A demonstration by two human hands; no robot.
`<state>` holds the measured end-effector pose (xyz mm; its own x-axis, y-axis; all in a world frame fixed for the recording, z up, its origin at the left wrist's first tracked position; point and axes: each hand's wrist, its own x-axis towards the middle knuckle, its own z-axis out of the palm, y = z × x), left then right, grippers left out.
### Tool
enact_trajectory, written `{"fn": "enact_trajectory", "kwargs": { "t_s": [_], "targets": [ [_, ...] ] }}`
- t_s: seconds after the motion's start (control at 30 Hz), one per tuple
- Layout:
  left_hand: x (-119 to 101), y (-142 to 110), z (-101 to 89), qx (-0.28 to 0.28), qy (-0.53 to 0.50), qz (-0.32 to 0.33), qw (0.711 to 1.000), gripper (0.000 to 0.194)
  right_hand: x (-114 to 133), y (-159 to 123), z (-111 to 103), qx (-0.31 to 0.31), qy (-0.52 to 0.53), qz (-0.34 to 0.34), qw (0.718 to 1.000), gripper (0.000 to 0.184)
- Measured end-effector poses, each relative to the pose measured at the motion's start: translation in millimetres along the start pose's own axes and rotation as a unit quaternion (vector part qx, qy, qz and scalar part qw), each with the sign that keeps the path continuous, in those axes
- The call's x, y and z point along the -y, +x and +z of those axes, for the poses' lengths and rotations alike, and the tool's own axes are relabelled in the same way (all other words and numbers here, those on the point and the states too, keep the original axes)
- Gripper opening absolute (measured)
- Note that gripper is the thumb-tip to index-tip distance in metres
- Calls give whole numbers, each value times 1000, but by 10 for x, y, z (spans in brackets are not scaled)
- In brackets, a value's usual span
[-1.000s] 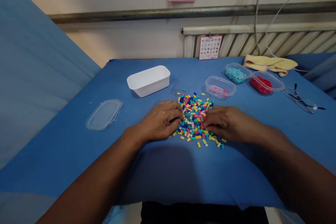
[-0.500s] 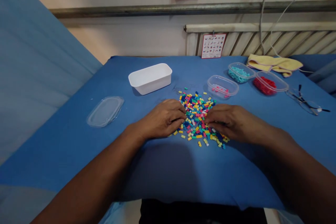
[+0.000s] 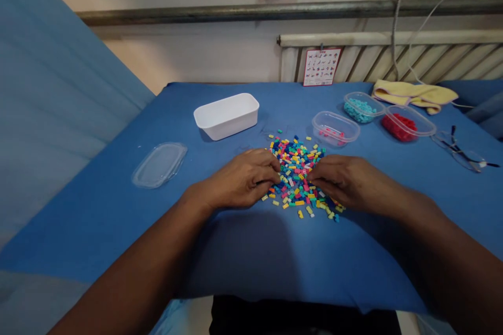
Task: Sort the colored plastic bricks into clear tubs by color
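Observation:
A heap of tiny coloured bricks [image 3: 295, 159] lies on the blue table cloth [image 3: 255, 251] in front of me. My left hand [image 3: 241, 180] rests palm down at the heap's left edge, its fingers curled and their tips touching the bricks. My right hand [image 3: 341, 180] lies at the heap's right edge, with fingertips drawn together in a pinch among the bricks. What either hand holds is hidden under the fingers.
A white tub [image 3: 227, 115] stands behind the heap, with a clear lid [image 3: 159, 165] to its left. Three clear tubs sit at the back right, with pink [image 3: 335, 128], teal [image 3: 361, 107] and red pieces [image 3: 406, 124]. Glasses [image 3: 459, 154] and a yellow cloth [image 3: 414, 94] lie far right.
Both hands stay at the heap, their fingers shifting slightly among the bricks. The view has drifted a little to the left and down.

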<state>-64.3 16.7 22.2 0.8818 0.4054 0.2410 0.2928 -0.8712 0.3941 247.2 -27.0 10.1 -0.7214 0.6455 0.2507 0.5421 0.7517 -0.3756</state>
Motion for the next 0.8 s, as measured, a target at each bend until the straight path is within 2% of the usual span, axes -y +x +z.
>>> {"fn": "enact_trajectory", "kwargs": {
  "t_s": [0.13,0.4,0.63,0.8],
  "targets": [
    [16,2,11,18,9,0,1000,20,-9,29,129,9,7,0,1000,18],
    [122,-56,-70,-52,27,-64,996,20,22,-16,156,22,-35,30,999,21],
    [-5,-23,-56,14,-16,-27,999,18,147,12,224,-8,-49,80,996,18],
    [-72,-7,-84,20,-38,-15,999,20,221,40,220,14,-35,86,996,14]
  ]
}}
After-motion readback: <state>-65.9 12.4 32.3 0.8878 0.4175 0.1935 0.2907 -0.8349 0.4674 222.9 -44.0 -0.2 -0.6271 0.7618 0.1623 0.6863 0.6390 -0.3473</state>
